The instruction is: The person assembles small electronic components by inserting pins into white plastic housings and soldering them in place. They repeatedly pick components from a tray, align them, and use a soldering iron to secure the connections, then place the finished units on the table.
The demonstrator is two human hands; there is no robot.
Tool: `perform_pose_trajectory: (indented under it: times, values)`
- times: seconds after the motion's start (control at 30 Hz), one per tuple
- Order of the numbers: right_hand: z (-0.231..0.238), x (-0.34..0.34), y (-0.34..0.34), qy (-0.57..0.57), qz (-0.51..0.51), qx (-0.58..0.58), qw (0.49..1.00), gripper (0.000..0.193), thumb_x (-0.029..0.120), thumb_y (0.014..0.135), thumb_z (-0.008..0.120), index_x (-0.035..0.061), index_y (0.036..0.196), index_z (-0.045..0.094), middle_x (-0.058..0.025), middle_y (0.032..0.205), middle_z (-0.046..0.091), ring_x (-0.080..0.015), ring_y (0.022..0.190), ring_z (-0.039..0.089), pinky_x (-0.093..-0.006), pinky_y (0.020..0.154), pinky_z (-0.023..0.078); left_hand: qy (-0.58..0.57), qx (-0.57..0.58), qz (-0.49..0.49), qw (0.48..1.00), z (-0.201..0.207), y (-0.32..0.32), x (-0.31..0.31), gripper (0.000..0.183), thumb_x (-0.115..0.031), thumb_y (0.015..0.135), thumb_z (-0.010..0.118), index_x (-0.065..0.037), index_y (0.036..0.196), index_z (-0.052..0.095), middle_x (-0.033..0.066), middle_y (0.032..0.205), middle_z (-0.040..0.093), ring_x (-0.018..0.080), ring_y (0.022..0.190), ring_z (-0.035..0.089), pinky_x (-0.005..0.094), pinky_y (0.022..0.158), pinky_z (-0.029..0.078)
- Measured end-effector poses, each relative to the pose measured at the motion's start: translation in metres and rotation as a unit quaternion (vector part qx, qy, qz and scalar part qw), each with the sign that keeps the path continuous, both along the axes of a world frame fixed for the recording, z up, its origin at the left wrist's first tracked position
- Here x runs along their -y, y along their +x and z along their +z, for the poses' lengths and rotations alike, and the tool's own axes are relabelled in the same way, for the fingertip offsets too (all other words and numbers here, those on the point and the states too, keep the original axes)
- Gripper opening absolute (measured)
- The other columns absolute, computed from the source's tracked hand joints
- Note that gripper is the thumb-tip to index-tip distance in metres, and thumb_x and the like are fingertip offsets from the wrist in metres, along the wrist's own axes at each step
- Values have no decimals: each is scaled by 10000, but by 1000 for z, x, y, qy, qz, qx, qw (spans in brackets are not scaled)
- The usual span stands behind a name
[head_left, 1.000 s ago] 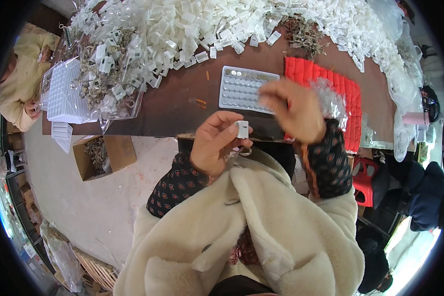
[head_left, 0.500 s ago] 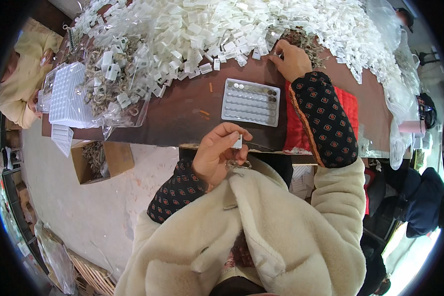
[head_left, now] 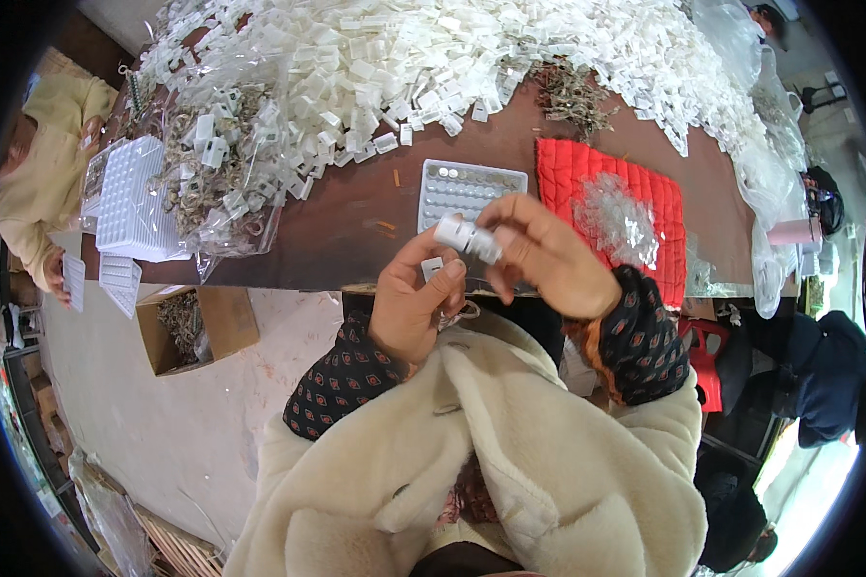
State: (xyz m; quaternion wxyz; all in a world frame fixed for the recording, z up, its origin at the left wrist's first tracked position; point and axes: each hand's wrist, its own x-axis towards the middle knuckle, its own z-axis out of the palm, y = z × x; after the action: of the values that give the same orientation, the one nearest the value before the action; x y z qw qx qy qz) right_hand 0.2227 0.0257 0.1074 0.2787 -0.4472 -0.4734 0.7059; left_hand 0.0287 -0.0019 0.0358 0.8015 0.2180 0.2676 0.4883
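Observation:
My left hand (head_left: 416, 303) is closed in a pinch on a small white plastic case (head_left: 433, 268) in front of my chest. A thin loop (head_left: 460, 313) shows below its fingers. Close by on the right, my right hand (head_left: 553, 255) is closed on a motion-blurred white plastic piece (head_left: 468, 238), whose exact kind I cannot make out. Partly hidden behind my hands, a white ridged tray (head_left: 424, 199) lies on the table with small round silvery discs (head_left: 457, 174) along its far row.
A broad heap of white plastic cases (head_left: 385, 58) covers the table's far side. Brown wire-like pieces (head_left: 573, 101) lie before it. Clear flakes rest on a red quilted cloth (head_left: 558, 173). Stacked white trays (head_left: 130, 197) and a bag (head_left: 226, 173) stand left; a carton (head_left: 241, 322) sits below.
My right hand has come back from the brown wire-like pieces to beside my left hand, now with a white piece. The red cloth is uncovered. At far left, a person's hand now holds a white tray.

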Motion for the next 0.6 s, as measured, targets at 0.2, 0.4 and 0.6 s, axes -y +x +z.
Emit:
perform_pose_trajectory:
  times: [0.2,0.4,0.6]
  values:
    - [-7,4,-9,42,17,-4,999,177,129,1024,507,3,1145,478,-86,874,597,-92,676,591,-264,603,493,-8,-6,-6,1000,-4,-4,2,274,-116,971,619,-31,1230,596,26,851,610,81,606,481,224,490,356]
    - [-46,-129,41,452,-228,390,769,245,107,920,646,16,1145,610,-82,961,674,-137,805,657,-287,682,545,-52,-11,-29,998,-1,-14,-4,210,-128,976,560,-2,1142,584,63,864,610,84,609,500,195,395,316]
    - [-87,-224,69,396,-255,542,696,368,306,798,736,17,1019,683,-198,909,693,-345,867,681,-439,813,531,-75,-22,-19,997,0,-14,-10,201,-132,971,564,-17,1134,584,72,981,625,80,631,515,181,396,291]
